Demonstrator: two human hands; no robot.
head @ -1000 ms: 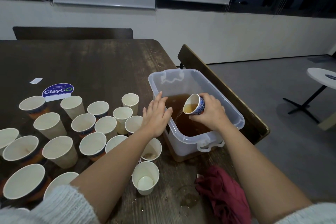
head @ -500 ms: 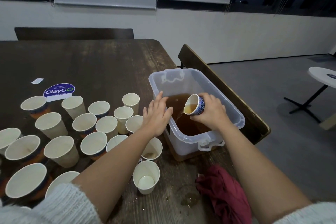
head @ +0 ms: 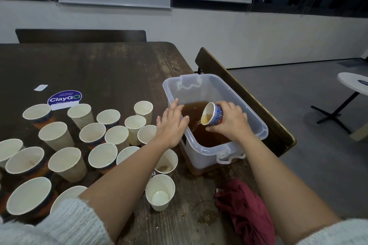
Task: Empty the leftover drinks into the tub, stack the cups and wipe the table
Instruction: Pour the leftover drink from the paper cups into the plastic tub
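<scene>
My right hand (head: 231, 120) grips a blue-patterned paper cup (head: 212, 114), tipped on its side over the clear plastic tub (head: 256, 123). Amber drink runs from its rim into the brown liquid in the tub. With straight fingers, my left hand (head: 172, 124) rests on the tub's left rim. Several paper cups (head: 111, 139) stand upright on the dark wooden table (head: 99, 69) to the left. One cup (head: 160, 194) stands near the front, another (head: 166, 162) holds a little residue. A dark red cloth (head: 245, 209) lies crumpled at the table's front right.
A round ClayGo sticker (head: 64, 98) and a small white label (head: 40, 87) lie on the table behind the cups. Spilled drops mark the wood near the cloth. A wooden bench (head: 249, 97) runs along the table's right side; a white side table (head: 354, 83) stands far right.
The cup in my right hand stays tipped over the tub and keeps pouring. Both hands hold almost the same places.
</scene>
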